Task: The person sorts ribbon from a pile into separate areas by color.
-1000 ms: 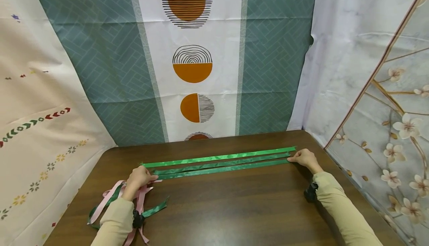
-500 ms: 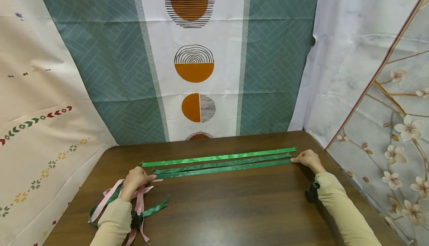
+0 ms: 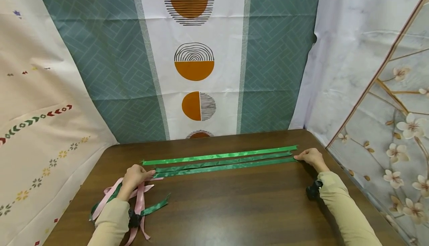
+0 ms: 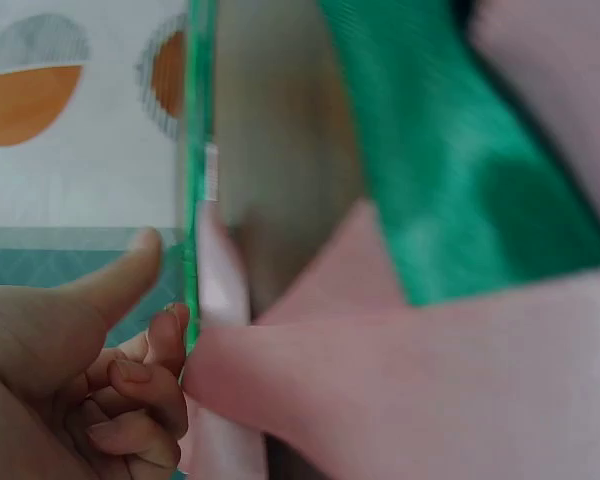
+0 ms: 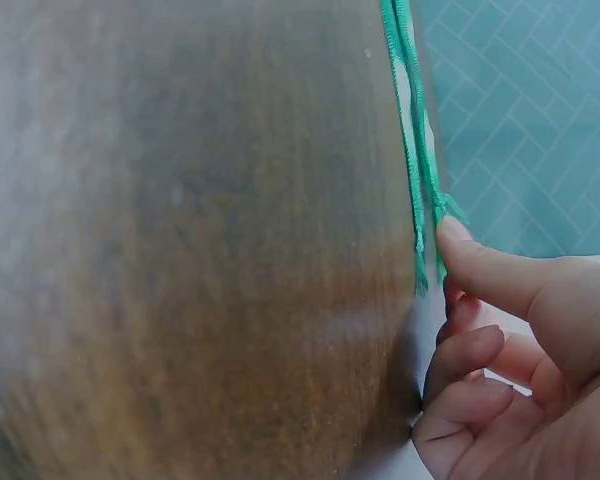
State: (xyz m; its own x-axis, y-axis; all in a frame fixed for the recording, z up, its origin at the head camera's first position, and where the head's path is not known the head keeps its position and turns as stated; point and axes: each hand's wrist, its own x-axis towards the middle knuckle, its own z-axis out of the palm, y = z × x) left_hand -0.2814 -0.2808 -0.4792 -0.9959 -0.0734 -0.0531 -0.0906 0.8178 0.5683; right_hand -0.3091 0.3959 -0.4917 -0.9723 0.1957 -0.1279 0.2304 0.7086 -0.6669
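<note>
In the head view, my right hand (image 3: 311, 158) pinches the right end of the nearest dark green ribbon (image 3: 224, 167). Its thumb and index finger also stand at the green ribbon ends (image 5: 420, 280) in the right wrist view. My left hand (image 3: 135, 176) is at that ribbon's left end, where the thumb tip overlaps it. In the left wrist view, the left thumb (image 4: 130, 275) stands apart from loosely curled fingers. Behind this ribbon lie another dark green ribbon (image 3: 222, 161) and a brighter green ribbon (image 3: 219, 156), stretched nearly parallel across the table.
Pink ribbons (image 3: 140, 199) and dark green ribbon (image 3: 155, 206) lie in a loose heap under my left forearm. The brown wooden table (image 3: 234, 208) ends at a patterned cloth backdrop (image 3: 278, 71), with printed cloths on both sides.
My right hand has drawn the nearest ribbon's right end a little further right. My left hand has shifted slightly left and away from me, showing more of the ribbon's left end.
</note>
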